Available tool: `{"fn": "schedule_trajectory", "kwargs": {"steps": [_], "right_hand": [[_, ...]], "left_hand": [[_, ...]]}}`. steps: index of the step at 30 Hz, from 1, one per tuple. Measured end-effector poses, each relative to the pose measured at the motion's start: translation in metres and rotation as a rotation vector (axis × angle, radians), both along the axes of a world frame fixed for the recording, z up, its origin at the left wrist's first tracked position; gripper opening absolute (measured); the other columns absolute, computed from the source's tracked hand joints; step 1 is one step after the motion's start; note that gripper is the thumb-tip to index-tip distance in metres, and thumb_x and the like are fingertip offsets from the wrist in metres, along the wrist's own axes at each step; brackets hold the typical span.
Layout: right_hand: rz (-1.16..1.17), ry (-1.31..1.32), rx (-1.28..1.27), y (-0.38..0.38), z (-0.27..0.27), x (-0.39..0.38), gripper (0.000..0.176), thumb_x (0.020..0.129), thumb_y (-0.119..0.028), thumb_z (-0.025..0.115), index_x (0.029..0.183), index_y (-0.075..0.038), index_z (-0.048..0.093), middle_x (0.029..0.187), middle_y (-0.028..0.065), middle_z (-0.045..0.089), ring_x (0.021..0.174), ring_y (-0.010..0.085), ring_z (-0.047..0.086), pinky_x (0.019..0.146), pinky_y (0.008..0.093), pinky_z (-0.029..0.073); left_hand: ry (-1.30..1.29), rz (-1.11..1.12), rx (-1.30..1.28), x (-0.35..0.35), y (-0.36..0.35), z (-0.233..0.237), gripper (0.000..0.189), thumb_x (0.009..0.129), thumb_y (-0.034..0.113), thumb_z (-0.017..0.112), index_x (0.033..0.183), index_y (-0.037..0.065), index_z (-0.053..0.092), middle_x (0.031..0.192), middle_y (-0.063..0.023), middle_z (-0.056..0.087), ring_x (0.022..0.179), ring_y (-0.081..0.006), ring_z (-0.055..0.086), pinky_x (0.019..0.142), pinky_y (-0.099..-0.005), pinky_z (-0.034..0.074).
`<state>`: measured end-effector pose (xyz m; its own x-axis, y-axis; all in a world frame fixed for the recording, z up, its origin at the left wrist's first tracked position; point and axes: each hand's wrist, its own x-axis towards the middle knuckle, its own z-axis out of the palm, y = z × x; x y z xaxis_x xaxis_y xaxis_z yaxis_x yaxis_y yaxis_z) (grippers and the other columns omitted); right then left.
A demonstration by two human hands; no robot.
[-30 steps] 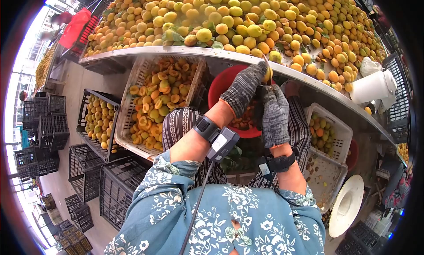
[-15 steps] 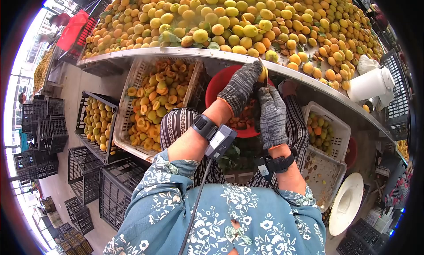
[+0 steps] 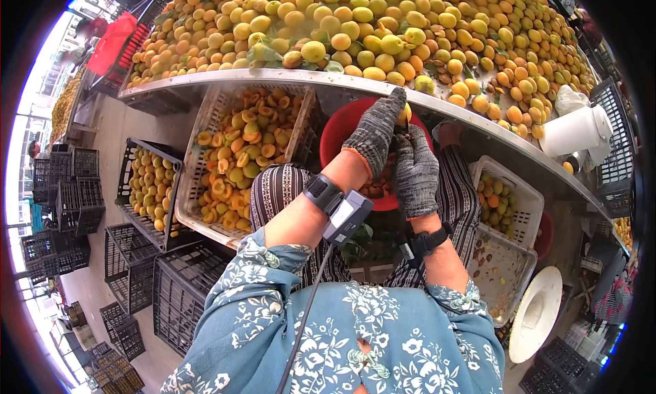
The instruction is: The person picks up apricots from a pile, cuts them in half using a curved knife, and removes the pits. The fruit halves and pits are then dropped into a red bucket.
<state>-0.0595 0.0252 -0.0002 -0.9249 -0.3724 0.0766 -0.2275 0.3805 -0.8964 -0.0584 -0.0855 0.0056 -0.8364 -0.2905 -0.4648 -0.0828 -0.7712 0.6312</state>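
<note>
My left hand [image 3: 376,131], in a grey knitted glove, is closed on a yellow fruit [image 3: 404,114] above the red basin [image 3: 335,136]. Close beside it, my right hand [image 3: 415,170], also gloved, has its fingers bent up toward the fruit. A small dark object, too small to name, shows between the right fingers and the fruit. Halved fruit lies in the basin, partly hidden by my hands. To the left, a white crate [image 3: 188,182] holds many halved fruits.
A metal-edged table [image 3: 273,75] piled with whole fruit spans the front. At the right are a white crate with fruit [image 3: 526,206], a dirty tray [image 3: 502,271], a white hat [image 3: 536,315] and a white bucket [image 3: 570,132]. Black crates [image 3: 181,291] stand at the left.
My right hand has moved slightly up and left, closer to the fruit, and its fingers have bent more. My left hand stays closed on the fruit, turned slightly.
</note>
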Motion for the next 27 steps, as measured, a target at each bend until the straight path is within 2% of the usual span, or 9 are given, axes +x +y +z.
{"fn": "schedule_trajectory", "kwargs": {"steps": [4, 6, 11, 13, 15, 18, 20, 23, 27], "right_hand": [[0.051, -0.050, -0.190, -0.001, -0.014, -0.003, 0.023, 0.094, -0.016, 0.054, 0.113, -0.003, 0.058, 0.085, 0.0109, 0.065, 0.070, 0.0198, 0.061, 0.066, 0.0317, 0.049], [0.059, -0.497, -0.545, -0.003, -0.012, -0.003, 0.018, 0.095, -0.019, 0.054, 0.108, -0.007, 0.060, 0.080, 0.0019, 0.062, 0.064, 0.0127, 0.055, 0.059, 0.0242, 0.046], [0.087, -0.760, -0.623, 0.004, 0.020, 0.006, 0.022, 0.098, -0.026, 0.051, 0.107, -0.008, 0.059, 0.080, -0.0025, 0.060, 0.067, 0.0056, 0.054, 0.059, 0.0186, 0.045], [0.113, -0.753, -0.626, 0.010, 0.031, 0.008, 0.024, 0.098, -0.029, 0.050, 0.107, -0.009, 0.059, 0.079, -0.0027, 0.060, 0.063, 0.0054, 0.054, 0.054, 0.0187, 0.044], [0.192, -1.134, -0.732, 0.023, 0.039, 0.007, 0.026, 0.099, -0.032, 0.048, 0.106, -0.010, 0.059, 0.077, -0.0033, 0.059, 0.051, 0.0050, 0.050, 0.043, 0.0195, 0.039], [0.124, -0.983, -0.560, 0.027, 0.048, 0.009, 0.025, 0.099, -0.032, 0.049, 0.107, -0.010, 0.059, 0.076, -0.0032, 0.059, 0.043, 0.0047, 0.044, 0.036, 0.0200, 0.033], [-0.015, -0.921, -0.490, 0.022, 0.055, 0.011, 0.009, 0.094, -0.024, 0.058, 0.095, -0.016, 0.057, 0.062, -0.0062, 0.049, 0.043, 0.0043, 0.040, 0.036, 0.0189, 0.027], [-0.073, -0.732, -0.702, 0.039, 0.039, -0.001, 0.016, 0.084, -0.006, 0.069, 0.097, -0.008, 0.061, 0.069, -0.0073, 0.052, 0.053, 0.0016, 0.043, 0.045, 0.0158, 0.032], [0.040, -0.335, -0.423, 0.042, 0.046, -0.029, 0.028, 0.076, -0.003, 0.073, 0.103, -0.004, 0.064, 0.083, -0.0001, 0.064, 0.065, 0.0071, 0.057, 0.059, 0.0211, 0.047]], "left_hand": [[0.067, 0.044, -0.144, -0.004, 0.001, -0.005, 0.026, 0.094, 0.036, 0.058, 0.102, 0.011, 0.064, 0.084, 0.0002, 0.063, 0.072, -0.0106, 0.057, 0.067, -0.0262, 0.048], [0.059, 0.075, -0.201, -0.003, 0.001, -0.001, 0.025, 0.093, 0.035, 0.059, 0.100, 0.012, 0.064, 0.083, -0.0010, 0.064, 0.071, -0.0119, 0.058, 0.066, -0.0270, 0.049], [0.067, -0.033, -0.014, -0.003, -0.002, -0.012, 0.027, 0.092, 0.035, 0.058, 0.096, 0.009, 0.060, 0.078, -0.0100, 0.065, 0.066, -0.0211, 0.063, 0.064, -0.0326, 0.053], [0.049, -0.047, 0.018, 0.002, 0.000, -0.001, 0.026, 0.092, 0.035, 0.058, 0.098, 0.010, 0.062, 0.081, -0.0048, 0.063, 0.068, -0.0162, 0.060, 0.062, -0.0291, 0.051], [0.032, -0.064, 0.050, 0.005, 0.000, 0.004, 0.025, 0.092, 0.034, 0.059, 0.100, 0.011, 0.063, 0.085, 0.0003, 0.062, 0.069, -0.0112, 0.056, 0.061, -0.0256, 0.049], [0.079, -0.090, -0.043, 0.001, -0.006, -0.004, 0.025, 0.091, 0.034, 0.059, 0.098, 0.010, 0.063, 0.083, -0.0010, 0.062, 0.069, -0.0118, 0.059, 0.062, -0.0284, 0.051], [0.151, 0.029, -0.086, -0.005, -0.013, -0.017, 0.027, 0.091, 0.035, 0.059, 0.094, 0.009, 0.063, 0.080, -0.0047, 0.063, 0.064, -0.0165, 0.061, 0.062, -0.0334, 0.053], [0.150, -0.006, 0.063, 0.007, -0.016, 0.008, 0.029, 0.091, 0.036, 0.058, 0.092, 0.007, 0.062, 0.078, -0.0088, 0.064, 0.055, -0.0235, 0.059, 0.059, -0.0375, 0.053], [0.092, -0.252, 0.033, 0.015, -0.010, 0.022, 0.027, 0.092, 0.035, 0.056, 0.095, 0.008, 0.061, 0.075, -0.0068, 0.063, 0.054, -0.0214, 0.058, 0.053, -0.0355, 0.051]]}}
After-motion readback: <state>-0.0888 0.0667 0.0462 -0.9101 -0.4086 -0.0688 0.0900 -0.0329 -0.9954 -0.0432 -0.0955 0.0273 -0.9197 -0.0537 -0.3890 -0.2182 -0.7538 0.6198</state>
